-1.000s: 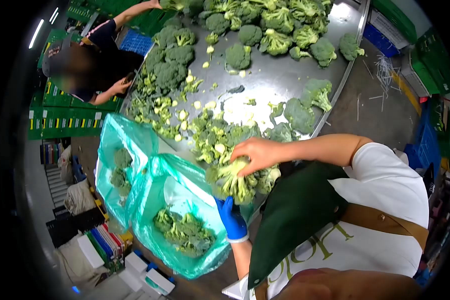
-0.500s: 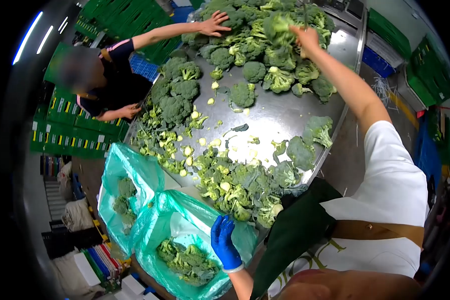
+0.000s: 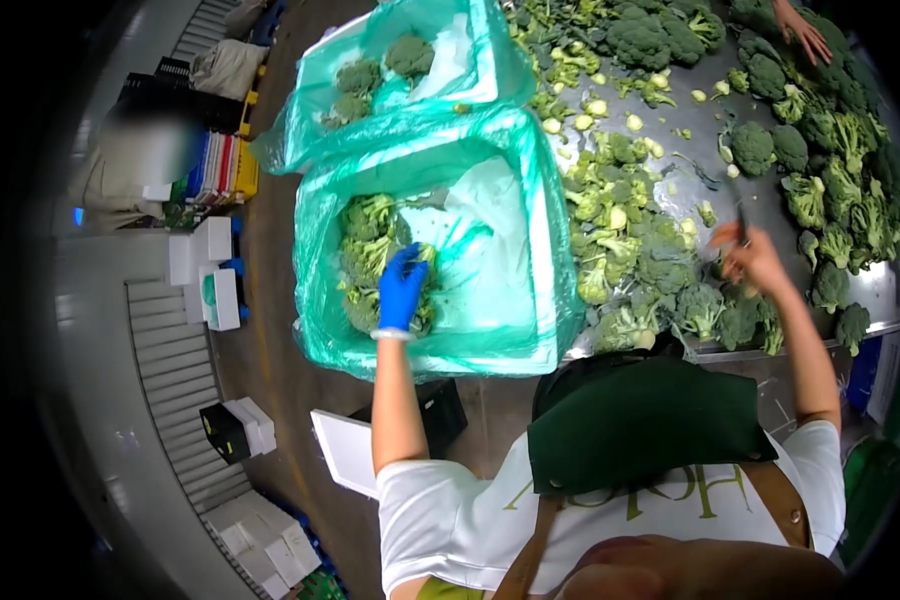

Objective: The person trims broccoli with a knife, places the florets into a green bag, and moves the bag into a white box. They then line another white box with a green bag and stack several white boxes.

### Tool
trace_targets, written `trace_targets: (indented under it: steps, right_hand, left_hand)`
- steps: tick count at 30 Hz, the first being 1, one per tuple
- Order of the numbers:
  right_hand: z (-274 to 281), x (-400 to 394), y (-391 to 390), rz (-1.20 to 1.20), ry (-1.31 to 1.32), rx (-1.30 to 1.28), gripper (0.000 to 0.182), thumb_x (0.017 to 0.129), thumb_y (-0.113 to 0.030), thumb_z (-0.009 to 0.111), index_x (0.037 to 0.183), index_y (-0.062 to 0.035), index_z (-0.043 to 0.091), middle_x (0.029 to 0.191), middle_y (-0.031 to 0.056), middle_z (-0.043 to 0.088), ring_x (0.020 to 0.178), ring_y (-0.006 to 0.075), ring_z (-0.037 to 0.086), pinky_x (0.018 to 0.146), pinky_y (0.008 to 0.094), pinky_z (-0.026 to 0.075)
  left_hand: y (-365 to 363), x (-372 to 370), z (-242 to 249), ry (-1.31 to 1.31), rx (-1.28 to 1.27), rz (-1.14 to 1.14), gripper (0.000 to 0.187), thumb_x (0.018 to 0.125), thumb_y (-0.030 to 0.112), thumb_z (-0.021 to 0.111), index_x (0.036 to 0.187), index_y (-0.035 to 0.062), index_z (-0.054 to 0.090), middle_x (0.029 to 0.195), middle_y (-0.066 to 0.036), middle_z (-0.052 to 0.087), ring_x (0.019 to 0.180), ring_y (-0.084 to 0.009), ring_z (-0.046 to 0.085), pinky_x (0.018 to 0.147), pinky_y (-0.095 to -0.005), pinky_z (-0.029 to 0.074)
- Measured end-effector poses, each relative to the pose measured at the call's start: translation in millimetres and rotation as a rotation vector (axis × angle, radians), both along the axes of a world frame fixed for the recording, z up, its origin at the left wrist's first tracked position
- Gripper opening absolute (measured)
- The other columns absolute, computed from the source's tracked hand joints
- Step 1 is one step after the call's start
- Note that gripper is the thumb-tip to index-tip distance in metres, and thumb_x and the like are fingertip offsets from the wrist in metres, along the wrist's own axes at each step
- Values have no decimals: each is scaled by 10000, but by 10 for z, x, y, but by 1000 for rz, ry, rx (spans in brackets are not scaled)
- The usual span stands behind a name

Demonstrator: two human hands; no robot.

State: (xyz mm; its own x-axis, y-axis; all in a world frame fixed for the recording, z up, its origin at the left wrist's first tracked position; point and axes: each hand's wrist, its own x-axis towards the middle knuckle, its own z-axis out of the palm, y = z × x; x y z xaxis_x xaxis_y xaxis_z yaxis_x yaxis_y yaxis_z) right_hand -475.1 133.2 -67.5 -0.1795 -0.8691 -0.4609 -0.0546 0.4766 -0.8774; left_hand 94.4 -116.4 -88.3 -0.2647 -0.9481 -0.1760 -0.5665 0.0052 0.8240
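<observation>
My left hand point(image 3: 402, 290), in a blue glove, reaches into the nearer lined box point(image 3: 555, 290). Its curled fingers are closed on a broccoli head point(image 3: 425, 256) at the edge of the broccoli point(image 3: 365, 240) lying along the box's left side. Part of that head is hidden by the glove. Over the near part of the metal table, my bare right hand point(image 3: 752, 262) grips a knife point(image 3: 742, 218) with a dark blade, slightly blurred. Below and beside it lie trimmed broccoli pieces point(image 3: 700, 308).
A second green-lined box point(image 3: 310, 90) with a few broccoli heads adjoins the first. The metal table point(image 3: 705, 150) carries cut stems and a large broccoli heap point(image 3: 850, 170) at right. Another person's hand point(image 3: 802, 32) rests over the heap. White boxes point(image 3: 270, 540) stand on the floor.
My view has swung toward the boxes. My left hand has gone from above the box's edge down into it. My right hand has drawn back from the heap, where it was by a broccoli head.
</observation>
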Motion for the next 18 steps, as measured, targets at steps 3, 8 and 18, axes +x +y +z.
trace_targets:
  steps: [3,8,18]
  right_hand:
    - [-93,990,139,183,-297,118,325,848,29,524,1170,24,569,990,116,682,601,132,620,482,258,484]
    - [-387,1659,381,316,2,121,316,884,-28,614,1198,-62,606,765,73,653,542,111,586,498,295,467]
    - [-668,1830,773,163,712,-123,653,672,-258,833,1251,-119,566,1339,83,556,1097,333,603,871,395,514]
  left_hand:
    - [-336,578,-322,-534,-361,-174,759,748,282,791,1397,62,465,1372,-251,497,1252,-395,493,1037,-475,403]
    - [-429,276,-377,-859,-214,-396,1088,597,385,881,1495,167,305,1524,-250,277,1303,-492,385,1049,-535,384]
    - [-437,144,-441,-886,-211,-386,834,625,280,853,1347,63,496,1289,-233,510,1165,-420,514,933,-491,482]
